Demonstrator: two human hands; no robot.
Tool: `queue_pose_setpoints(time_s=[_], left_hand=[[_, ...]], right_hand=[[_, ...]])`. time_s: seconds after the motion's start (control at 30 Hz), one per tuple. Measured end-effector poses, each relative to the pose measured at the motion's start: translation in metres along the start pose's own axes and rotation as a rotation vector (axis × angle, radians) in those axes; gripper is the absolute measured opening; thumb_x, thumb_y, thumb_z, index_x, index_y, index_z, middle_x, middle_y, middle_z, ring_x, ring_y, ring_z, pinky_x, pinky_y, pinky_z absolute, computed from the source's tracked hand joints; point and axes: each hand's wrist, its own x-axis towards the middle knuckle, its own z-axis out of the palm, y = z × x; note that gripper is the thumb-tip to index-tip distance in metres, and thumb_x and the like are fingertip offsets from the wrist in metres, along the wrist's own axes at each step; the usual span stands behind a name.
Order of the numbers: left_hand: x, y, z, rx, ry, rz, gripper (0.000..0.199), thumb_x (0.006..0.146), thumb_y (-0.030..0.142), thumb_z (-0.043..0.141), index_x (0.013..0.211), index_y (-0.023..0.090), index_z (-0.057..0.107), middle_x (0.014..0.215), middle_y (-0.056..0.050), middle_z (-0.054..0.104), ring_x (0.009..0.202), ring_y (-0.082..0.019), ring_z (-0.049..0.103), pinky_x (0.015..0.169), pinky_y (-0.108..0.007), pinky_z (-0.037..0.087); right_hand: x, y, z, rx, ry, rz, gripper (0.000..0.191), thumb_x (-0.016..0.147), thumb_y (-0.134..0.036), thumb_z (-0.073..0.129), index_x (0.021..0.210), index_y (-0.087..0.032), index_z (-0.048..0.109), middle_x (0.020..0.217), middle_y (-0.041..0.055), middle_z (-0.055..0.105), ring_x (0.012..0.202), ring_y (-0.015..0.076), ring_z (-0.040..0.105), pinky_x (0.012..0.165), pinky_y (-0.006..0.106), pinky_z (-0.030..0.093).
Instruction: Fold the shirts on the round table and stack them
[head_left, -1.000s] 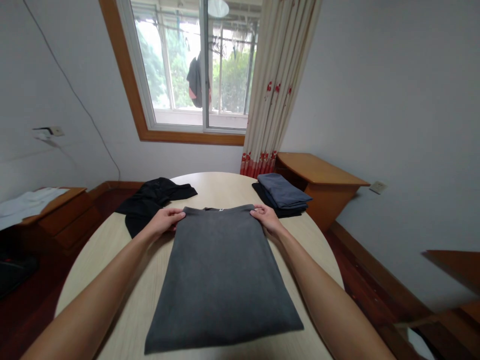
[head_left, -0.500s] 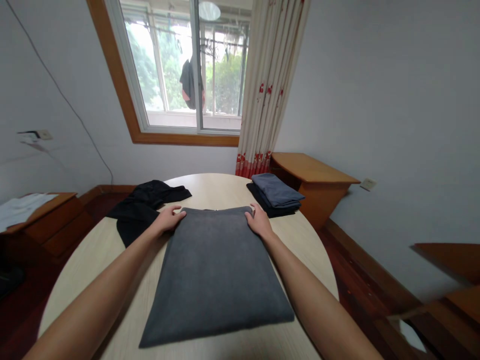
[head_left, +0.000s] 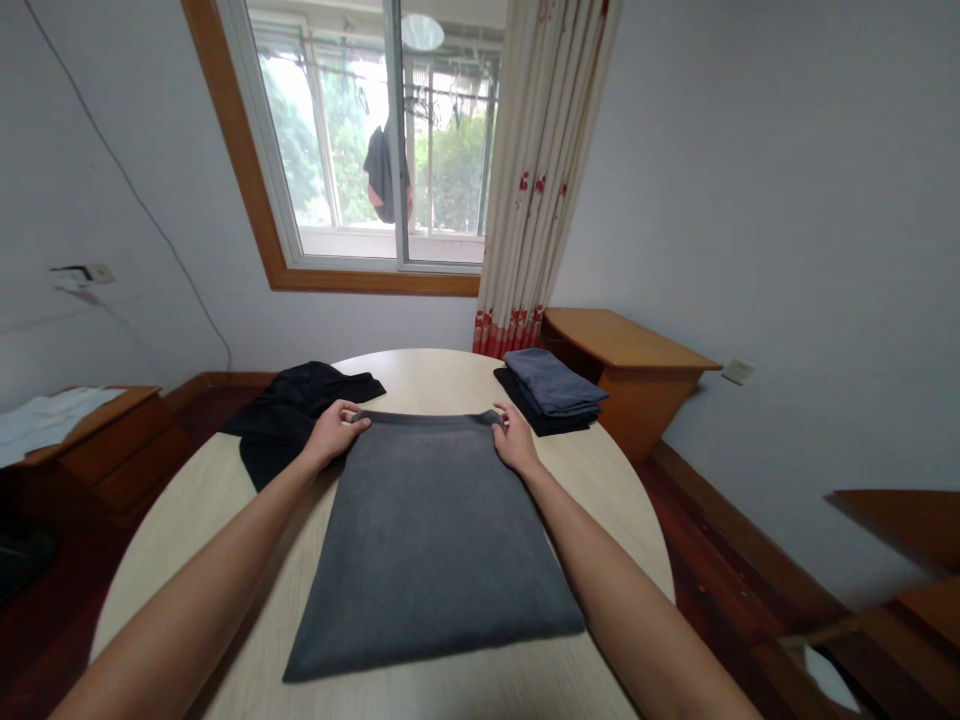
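Note:
A dark grey folded garment (head_left: 442, 540) lies flat in front of me, its wide side nearest my body; whether it is a shirt or something else I cannot tell. My left hand (head_left: 335, 433) pinches its far left corner between thumb and fingers. At the far right corner, my right hand (head_left: 514, 438) grips the cloth the same way. Between the hands the far edge is slightly raised, with a narrow band of cloth turned up along it. A crumpled black garment (head_left: 289, 405) lies just beyond my left hand.
The round pale wood table (head_left: 420, 365) carries everything. Behind my right hand sits a stack of folded clothes, blue-grey cloth (head_left: 555, 380) over black cloth (head_left: 551, 422). A wooden desk (head_left: 622, 338) stands past the table at the right, near a curtain (head_left: 536, 180).
The far edge of the grey garment has come up a little, and a turned band now shows along it. Both hands keep their hold at the corners. The view has shifted slightly.

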Motion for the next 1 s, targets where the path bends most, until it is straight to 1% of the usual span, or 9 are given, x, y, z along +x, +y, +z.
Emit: queue_pose_setpoints(time_s=[0.13, 0.27, 0.43, 0.53, 0.67, 0.73, 0.8, 0.93, 1.0], left_hand=[[0.002, -0.001, 0.009, -0.262, -0.028, -0.035, 0.053, 0.057, 0.034, 0.08, 0.104, 0.018, 0.063, 0.083, -0.002, 0.068, 0.068, -0.017, 0.064, 0.062, -0.027, 0.05], [0.006, -0.002, 0.01, -0.448, -0.04, -0.049, 0.052, 0.058, 0.022, 0.075, 0.109, 0.019, 0.062, 0.094, -0.005, 0.071, 0.08, -0.018, 0.068, 0.073, -0.03, 0.054], [0.0, -0.01, 0.011, 0.072, -0.002, 0.088, 0.035, 0.067, 0.018, 0.065, 0.103, 0.018, 0.069, 0.111, -0.011, 0.072, 0.096, -0.025, 0.07, 0.092, -0.039, 0.055], [-0.018, -0.001, 0.018, 0.467, 0.044, 0.347, 0.037, 0.079, 0.021, 0.057, 0.114, 0.017, 0.069, 0.129, -0.015, 0.066, 0.114, -0.031, 0.065, 0.104, -0.047, 0.048], [-0.042, 0.011, 0.034, 0.743, -0.213, 0.651, 0.043, 0.093, 0.033, 0.047, 0.129, 0.023, 0.067, 0.147, -0.01, 0.057, 0.139, -0.031, 0.048, 0.119, -0.052, 0.029], [-0.043, 0.006, 0.036, 0.782, -0.382, 0.583, 0.049, 0.094, 0.042, 0.045, 0.135, 0.023, 0.065, 0.152, -0.01, 0.053, 0.144, -0.031, 0.042, 0.121, -0.053, 0.024], [-0.038, -0.004, 0.032, 0.797, -0.434, 0.45, 0.059, 0.095, 0.049, 0.041, 0.143, 0.019, 0.059, 0.158, -0.012, 0.044, 0.15, -0.032, 0.034, 0.122, -0.053, 0.022], [-0.029, -0.018, 0.015, 0.845, -0.382, 0.292, 0.066, 0.098, 0.052, 0.033, 0.153, 0.019, 0.047, 0.163, -0.011, 0.032, 0.154, -0.031, 0.022, 0.123, -0.055, 0.016], [-0.034, -0.018, 0.011, 0.862, -0.321, 0.299, 0.063, 0.098, 0.049, 0.034, 0.152, 0.018, 0.048, 0.164, -0.012, 0.031, 0.154, -0.032, 0.021, 0.123, -0.056, 0.015]], right_hand=[[0.005, -0.002, 0.002, 0.19, 0.029, -0.051, 0.045, 0.083, -0.026, 0.052, 0.126, -0.017, 0.06, 0.113, 0.0129, 0.068, 0.104, 0.0232, 0.065, 0.092, 0.038, 0.054], [0.007, 0.001, 0.0, 0.221, 0.02, 0.057, 0.052, 0.084, -0.021, 0.048, 0.135, -0.015, 0.055, 0.11, 0.0122, 0.07, 0.101, 0.0227, 0.068, 0.089, 0.037, 0.056], [-0.006, -0.012, -0.004, -0.291, -0.057, 0.023, 0.054, 0.085, -0.01, 0.046, 0.139, -0.009, 0.055, 0.123, 0.0186, 0.066, 0.112, 0.0264, 0.064, 0.102, 0.04, 0.049], [-0.015, -0.038, -0.007, -0.545, -0.117, -0.1, 0.053, 0.089, -0.008, 0.045, 0.14, -0.011, 0.057, 0.138, 0.0221, 0.058, 0.127, 0.0297, 0.055, 0.108, 0.043, 0.042], [-0.025, -0.06, -0.004, -0.541, -0.412, -0.345, 0.047, 0.097, -0.029, 0.053, 0.142, -0.022, 0.057, 0.151, 0.0125, 0.051, 0.143, 0.0276, 0.04, 0.121, 0.049, 0.023], [-0.026, -0.053, -0.003, -0.504, -0.573, -0.322, 0.05, 0.1, -0.042, 0.049, 0.148, -0.025, 0.052, 0.158, 0.0095, 0.045, 0.149, 0.0266, 0.032, 0.124, 0.053, 0.014], [-0.023, -0.038, -0.007, -0.507, -0.632, -0.192, 0.055, 0.102, -0.05, 0.043, 0.152, -0.027, 0.046, 0.163, 0.0089, 0.036, 0.153, 0.0274, 0.025, 0.124, 0.055, 0.011], [-0.014, -0.011, -0.022, -0.53, -0.55, 0.04, 0.061, 0.103, -0.05, 0.039, 0.158, -0.024, 0.036, 0.166, 0.0112, 0.027, 0.154, 0.0295, 0.023, 0.122, 0.06, 0.012], [-0.015, -0.01, -0.027, -0.541, -0.475, 0.047, 0.058, 0.104, -0.043, 0.039, 0.157, -0.021, 0.037, 0.165, 0.0135, 0.029, 0.153, 0.0302, 0.024, 0.122, 0.061, 0.011]])
